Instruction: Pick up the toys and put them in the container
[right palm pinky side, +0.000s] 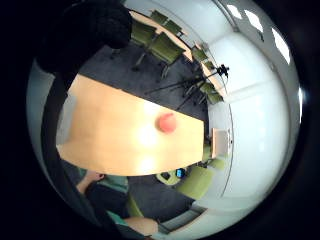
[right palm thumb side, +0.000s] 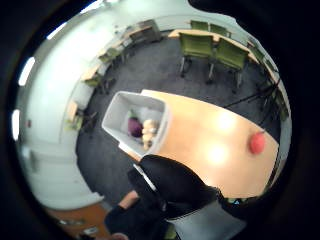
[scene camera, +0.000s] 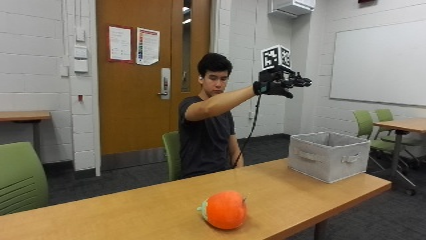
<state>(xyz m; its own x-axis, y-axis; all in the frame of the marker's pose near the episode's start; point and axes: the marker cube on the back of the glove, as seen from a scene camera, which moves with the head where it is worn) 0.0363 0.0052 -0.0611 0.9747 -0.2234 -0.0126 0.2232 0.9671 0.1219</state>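
Outside view: gloved right hand (scene camera: 274, 86) raised high above the grey fabric container (scene camera: 329, 155), holding nothing, fingers loosely extended.

An orange plush toy (scene camera: 224, 210) lies on the worktop (scene camera: 133, 210), well apart from the container, which already holds toys (right palm thumb side: 139, 129). The hand should probably lower over the orange toy, spread wide around its middle, then lift.

Bright overhead light glares on the table (right palm pinky side: 115, 130); palm views warp.
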